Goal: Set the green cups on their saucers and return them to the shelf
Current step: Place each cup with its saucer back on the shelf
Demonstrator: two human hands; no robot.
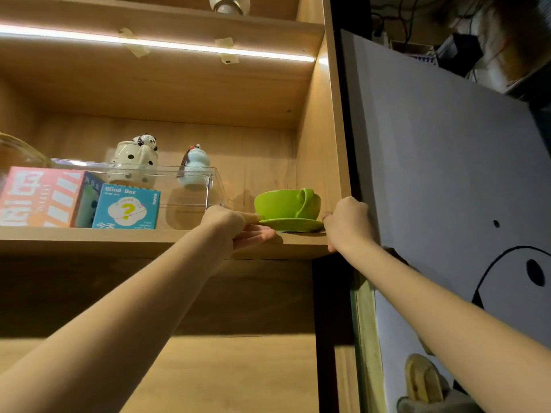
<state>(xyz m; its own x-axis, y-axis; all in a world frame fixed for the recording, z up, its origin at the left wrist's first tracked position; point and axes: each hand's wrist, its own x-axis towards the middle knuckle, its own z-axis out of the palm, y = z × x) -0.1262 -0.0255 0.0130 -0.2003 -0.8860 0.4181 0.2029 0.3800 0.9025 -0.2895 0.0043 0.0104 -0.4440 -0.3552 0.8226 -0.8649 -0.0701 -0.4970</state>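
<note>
A green cup [286,204] stands upright on a green saucer [293,225], its handle turned toward me. The saucer rests at the right end of the wooden shelf [119,239], close to the front edge. My left hand [235,229] pinches the saucer's left rim, thumb on top and fingers underneath at the shelf edge. My right hand [347,223] is curled at the saucer's right rim beside the cabinet's side wall, with its thumb below the shelf board. Only one cup and one saucer are in view.
Left of the cup stands a clear plastic box [190,189], with a blue "Blind Box" carton [126,208] and a pink carton [41,196] in front. A panda jar [134,162] and a pale blue gourd figure [193,166] stand behind. A white panel [447,174] is to the right.
</note>
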